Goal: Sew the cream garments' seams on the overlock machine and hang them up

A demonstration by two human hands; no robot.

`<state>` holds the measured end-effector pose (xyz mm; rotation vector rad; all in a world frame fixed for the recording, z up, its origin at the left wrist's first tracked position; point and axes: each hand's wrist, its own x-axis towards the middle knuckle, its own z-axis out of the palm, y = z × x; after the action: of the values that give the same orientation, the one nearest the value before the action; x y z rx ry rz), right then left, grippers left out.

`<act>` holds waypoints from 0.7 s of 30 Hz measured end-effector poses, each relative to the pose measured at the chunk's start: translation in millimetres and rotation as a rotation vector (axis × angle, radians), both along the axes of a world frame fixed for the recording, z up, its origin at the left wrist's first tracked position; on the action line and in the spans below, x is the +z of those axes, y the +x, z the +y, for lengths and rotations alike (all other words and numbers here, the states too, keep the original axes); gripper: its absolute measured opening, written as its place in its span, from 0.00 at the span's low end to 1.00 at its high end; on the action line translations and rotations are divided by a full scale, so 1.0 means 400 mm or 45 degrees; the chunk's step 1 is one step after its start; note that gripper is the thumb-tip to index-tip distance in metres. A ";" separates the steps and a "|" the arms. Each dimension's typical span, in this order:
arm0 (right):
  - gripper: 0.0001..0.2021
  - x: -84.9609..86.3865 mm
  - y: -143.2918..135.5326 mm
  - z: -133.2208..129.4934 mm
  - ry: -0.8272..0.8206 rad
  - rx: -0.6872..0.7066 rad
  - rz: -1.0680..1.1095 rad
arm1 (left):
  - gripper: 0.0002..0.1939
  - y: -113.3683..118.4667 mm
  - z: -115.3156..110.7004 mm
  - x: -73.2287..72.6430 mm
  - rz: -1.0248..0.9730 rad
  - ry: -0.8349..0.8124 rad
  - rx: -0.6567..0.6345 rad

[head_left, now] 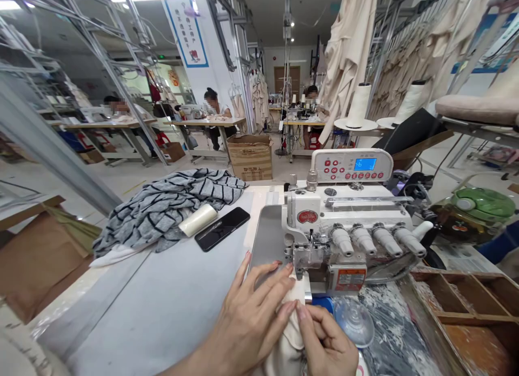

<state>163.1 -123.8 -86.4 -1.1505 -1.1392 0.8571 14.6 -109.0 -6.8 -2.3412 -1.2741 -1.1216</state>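
Observation:
A piece of cream fabric (292,333) runs from the front edge of the table up to the needle area of a white overlock sewing machine (348,211). My left hand (253,306) lies over the fabric's left side, fingers stretched out and spread, the fingertips close to the presser foot. Just to its right, my right hand (326,338) pinches the fabric's edge between thumb and forefinger. The two thumbs are close together on the cloth. Part of the fabric is hidden under my hands.
On the table lie a black phone (223,228), a cream roll (198,220) and a striped grey garment (174,197). A wooden compartment tray (444,317) stands at right, thread cones (360,107) behind the machine. A cardboard box (250,159) and people at other machines are farther back.

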 end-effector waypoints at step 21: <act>0.26 0.096 -0.111 -0.066 -0.108 0.493 0.268 | 0.17 -0.082 0.057 0.071 0.235 -0.390 0.175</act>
<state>118.7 -150.4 -48.1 -0.8931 -1.1756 1.3038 -18.1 -86.1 21.6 -2.4514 -1.6016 -0.6914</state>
